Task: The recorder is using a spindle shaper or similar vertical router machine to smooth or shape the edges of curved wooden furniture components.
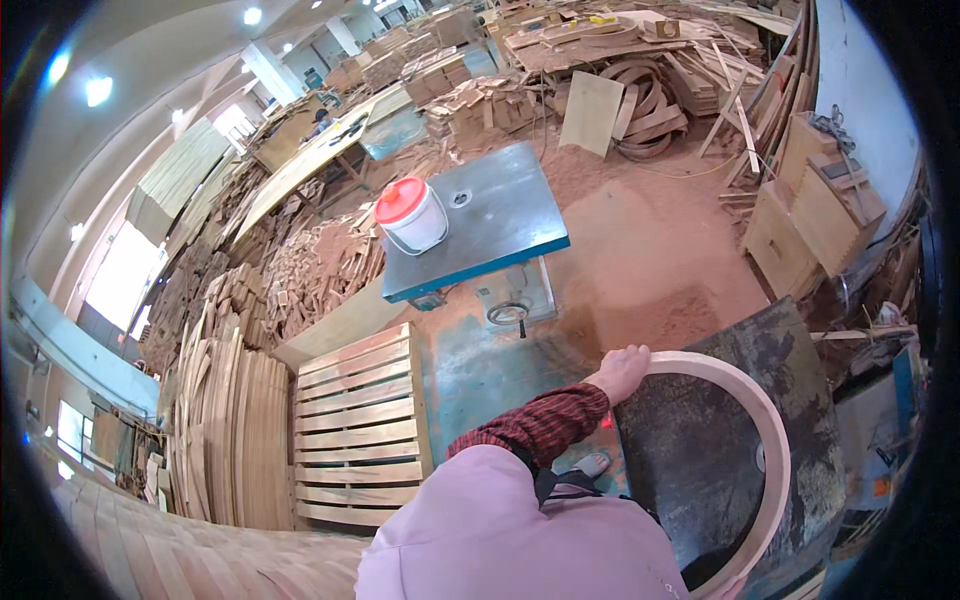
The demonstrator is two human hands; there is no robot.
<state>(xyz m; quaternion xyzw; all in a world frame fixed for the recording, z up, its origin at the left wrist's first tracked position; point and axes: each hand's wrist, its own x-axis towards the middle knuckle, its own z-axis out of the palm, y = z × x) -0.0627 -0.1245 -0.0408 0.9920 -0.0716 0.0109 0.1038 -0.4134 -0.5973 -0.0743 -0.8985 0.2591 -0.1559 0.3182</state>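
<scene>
Left hand (pixel 618 374) grips wooden ring (pixel 777 450) near edge of dark tabletop (pixel 690 450) — right hand (pixel 738 588), grip unclear.

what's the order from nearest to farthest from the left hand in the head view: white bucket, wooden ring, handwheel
1. Wooden ring: in the left hand, curving off right.
2. Handwheel: ahead and left, below the grey tabletop.
3. White bucket: farther ahead and left, on that tabletop.
</scene>
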